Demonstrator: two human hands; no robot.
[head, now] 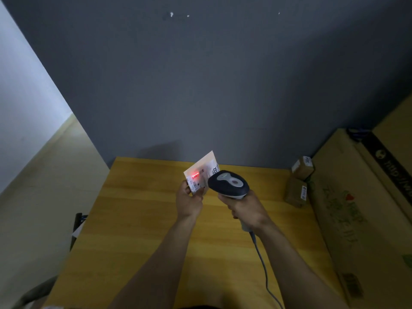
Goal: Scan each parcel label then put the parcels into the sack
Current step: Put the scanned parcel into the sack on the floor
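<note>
Head view, nearest first: my two bare forearms reach out over the wooden table [142, 219], and a grey cable [264, 267] trails back toward me from under my right wrist. My right hand [247, 209] is curled round the handle of the scanner [229, 184], whose dark head with its grey top points away from me and to the left, at the parcel.

My left hand [189, 201] pinches the near lower edge of the parcel [204, 167] between thumb and fingertips and holds it up off the table. It is a flat, pale envelope. Its long axis runs from the low left corner by my hand up to the far right corner, and its face is tipped toward me and the scanner. The white label [208, 172] covers most of that face, and a red light [195, 175] glows on a barcode near the label's left end.

Farther off, at the table's right rear, two small cardboard parcels [296, 192] sit beside a large cardboard box [356, 208]. Behind everything stands a grey wall [200, 85].
</note>
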